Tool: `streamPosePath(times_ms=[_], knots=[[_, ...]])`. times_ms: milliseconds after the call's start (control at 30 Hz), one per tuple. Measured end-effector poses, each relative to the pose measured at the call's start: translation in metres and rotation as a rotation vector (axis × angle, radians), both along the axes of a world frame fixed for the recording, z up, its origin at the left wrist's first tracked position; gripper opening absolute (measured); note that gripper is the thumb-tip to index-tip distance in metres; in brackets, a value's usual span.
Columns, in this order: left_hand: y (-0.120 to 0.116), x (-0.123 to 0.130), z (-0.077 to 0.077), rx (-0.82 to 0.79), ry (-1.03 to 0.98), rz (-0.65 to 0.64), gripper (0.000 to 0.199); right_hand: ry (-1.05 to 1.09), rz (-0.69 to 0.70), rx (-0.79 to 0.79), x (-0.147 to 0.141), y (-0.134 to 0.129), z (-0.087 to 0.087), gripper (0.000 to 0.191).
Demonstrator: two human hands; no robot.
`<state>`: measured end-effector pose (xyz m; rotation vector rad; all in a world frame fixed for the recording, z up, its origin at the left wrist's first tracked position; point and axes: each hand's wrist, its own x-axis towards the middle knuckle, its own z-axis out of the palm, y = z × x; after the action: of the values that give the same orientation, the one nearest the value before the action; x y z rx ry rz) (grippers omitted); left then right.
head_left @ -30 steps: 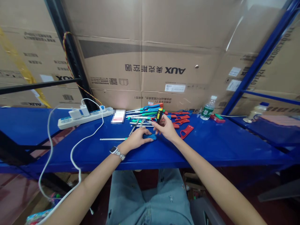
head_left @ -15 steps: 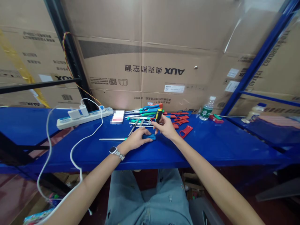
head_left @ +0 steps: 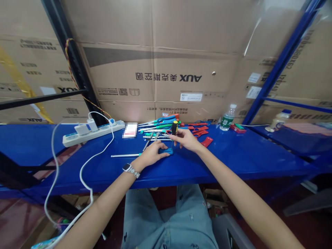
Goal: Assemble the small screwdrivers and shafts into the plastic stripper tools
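Note:
My left hand (head_left: 155,153) is closed around a blue-handled tool (head_left: 169,151) lying on the blue table, thumb and fingers on the handle. Its long silver rod (head_left: 125,155) sticks out to the left. In my right hand (head_left: 187,139) is a screwdriver (head_left: 175,128) with a black and yellow handle, gripped by the fingertips. The screwdriver stands almost upright, and its thin shaft runs down to the end of the blue handle. Whether the tip sits in a screw is too small to tell. Just beyond my hands lies a pile of similar tools (head_left: 166,121).
Red handle pieces (head_left: 206,141) lie right of my right hand. A water bottle (head_left: 228,117) and a red box (head_left: 238,128) stand farther right. On the left are a power strip (head_left: 70,140) and a white cable (head_left: 81,169). Cardboard (head_left: 166,52) stands behind the table.
The screwdriver has gone from slightly tilted to nearly upright, and more of its shaft shows above the blue handle. My left hand keeps its hold. The view has shifted slightly.

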<state>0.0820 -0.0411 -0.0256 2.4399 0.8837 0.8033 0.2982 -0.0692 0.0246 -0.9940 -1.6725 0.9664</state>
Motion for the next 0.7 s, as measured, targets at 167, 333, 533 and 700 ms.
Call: streamPosePath(times_ms=[167, 333, 533, 700], knots=[[-0.003, 0.001, 0.002, 0.002, 0.008, 0.006, 0.027, 0.015, -0.022, 0.074, -0.013, 0.001, -0.003, 0.04], [-0.002, 0.001, 0.001, 0.009, -0.006, -0.009, 0.025, 0.075, -0.051, -0.034, -0.019, 0.002, -0.011, 0.05], [-0.001, 0.001, 0.001, 0.012, 0.018, -0.009, 0.024, 0.169, 0.094, -0.083, -0.004, 0.001, -0.016, 0.054], [-0.001, 0.001, 0.0, 0.001, 0.017, 0.012, 0.027, 0.07, 0.032, 0.042, -0.002, 0.003, -0.011, 0.051]])
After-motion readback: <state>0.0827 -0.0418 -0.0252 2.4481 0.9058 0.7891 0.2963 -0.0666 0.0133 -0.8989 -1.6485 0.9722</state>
